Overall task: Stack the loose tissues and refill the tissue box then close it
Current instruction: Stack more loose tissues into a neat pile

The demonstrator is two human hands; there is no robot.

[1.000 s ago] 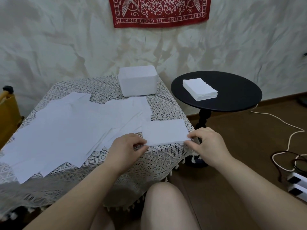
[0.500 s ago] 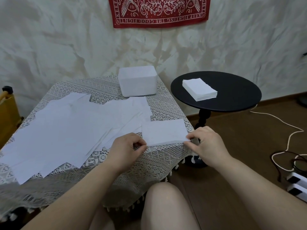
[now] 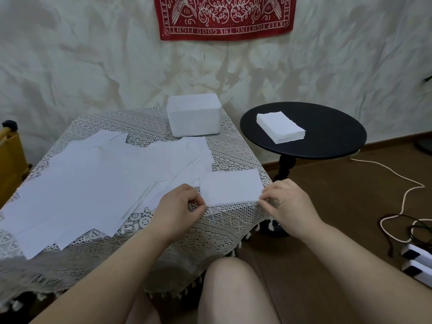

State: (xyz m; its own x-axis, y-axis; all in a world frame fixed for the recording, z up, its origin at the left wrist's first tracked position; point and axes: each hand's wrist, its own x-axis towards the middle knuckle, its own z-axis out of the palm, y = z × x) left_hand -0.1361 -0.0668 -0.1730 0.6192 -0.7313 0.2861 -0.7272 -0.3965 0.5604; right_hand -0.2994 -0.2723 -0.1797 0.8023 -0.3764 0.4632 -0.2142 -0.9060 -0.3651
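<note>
A folded white tissue (image 3: pixel 230 190) lies flat at the near right corner of the lace-covered table (image 3: pixel 229 230). My left hand (image 3: pixel 178 208) pinches its near left corner and my right hand (image 3: pixel 286 203) pinches its near right corner. Several loose unfolded tissues (image 3: pixel 93 188) lie spread over the table's left and middle. A white tissue box (image 3: pixel 194 115) stands at the table's far edge. A neat stack of folded tissues (image 3: pixel 280 126) rests on the round black side table (image 3: pixel 327 141) to the right.
A yellow chair (image 3: pixel 10 157) stands at the left edge. White and black cables (image 3: pixel 406 197) and white power strips (image 3: pixel 418 260) lie on the brown floor at right. My bare knee (image 3: pixel 233 288) is below the table's front edge. A red banner (image 3: pixel 224 17) hangs on the wall.
Both hands have stayed at the folded tissue's near corners, with fingers pinching a little tighter. The tissue has not visibly moved.
</note>
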